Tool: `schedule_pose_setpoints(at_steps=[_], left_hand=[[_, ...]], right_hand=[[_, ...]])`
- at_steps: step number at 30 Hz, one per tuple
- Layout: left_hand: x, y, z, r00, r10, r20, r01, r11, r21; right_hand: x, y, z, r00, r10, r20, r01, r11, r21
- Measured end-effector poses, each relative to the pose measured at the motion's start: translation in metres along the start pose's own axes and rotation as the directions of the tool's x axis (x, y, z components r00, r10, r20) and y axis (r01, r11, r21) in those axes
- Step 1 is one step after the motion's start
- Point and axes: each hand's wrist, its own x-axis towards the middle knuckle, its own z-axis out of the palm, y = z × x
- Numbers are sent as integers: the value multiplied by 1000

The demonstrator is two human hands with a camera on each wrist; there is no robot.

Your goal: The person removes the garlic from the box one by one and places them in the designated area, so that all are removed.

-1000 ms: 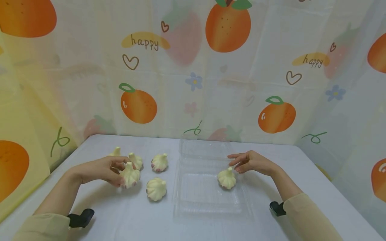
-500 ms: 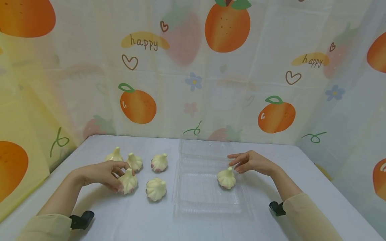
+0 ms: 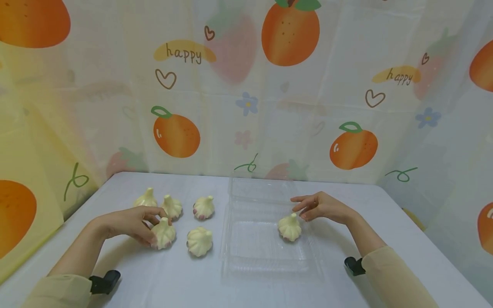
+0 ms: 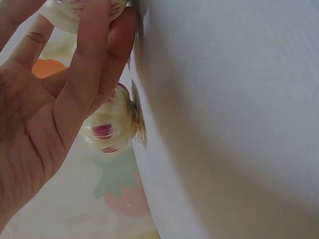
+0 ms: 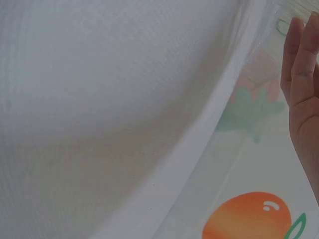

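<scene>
With thumb and fingers, my left hand point(image 3: 129, 224) grips a pale garlic bulb point(image 3: 164, 235) low at the table surface. In the left wrist view that garlic bulb point(image 4: 64, 17) shows at the top between the fingers, and another garlic bulb point(image 4: 102, 134) with purple streaks and root hairs sits behind. My right hand point(image 3: 323, 208) is held over the right side of a clear plastic box point(image 3: 226, 244), fingers loosely bent. Right by its fingertips, a garlic bulb point(image 3: 289, 229) sits inside the box; contact cannot be made out. The right wrist view catches only part of the right hand point(image 5: 305, 84).
Several more garlic bulbs stand on the white table point(image 3: 173, 282): two behind the left hand, a garlic bulb point(image 3: 203, 208) farther back and a garlic bulb point(image 3: 199, 242) left of the box. The box's lid point(image 3: 262, 189) lies open toward the printed curtain point(image 3: 231, 107).
My left hand has lowered the garlic bulb and shifted it slightly left and nearer, uncovering a bulb behind. My right hand and the bulb in the box have stayed put.
</scene>
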Motion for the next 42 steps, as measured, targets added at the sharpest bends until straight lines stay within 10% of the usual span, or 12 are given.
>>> schedule_pose_setpoints(at_steps=[22, 42], left_hand=[[-6, 7, -1, 997, -58, -45, 62, 995, 77], [-14, 12, -7, 996, 59, -74, -43, 978, 206]], right_hand=[[0, 1, -1, 1000, -2, -3, 2, 1000, -18], [0, -2, 0, 1000, 17, -6, -17, 1000, -17]])
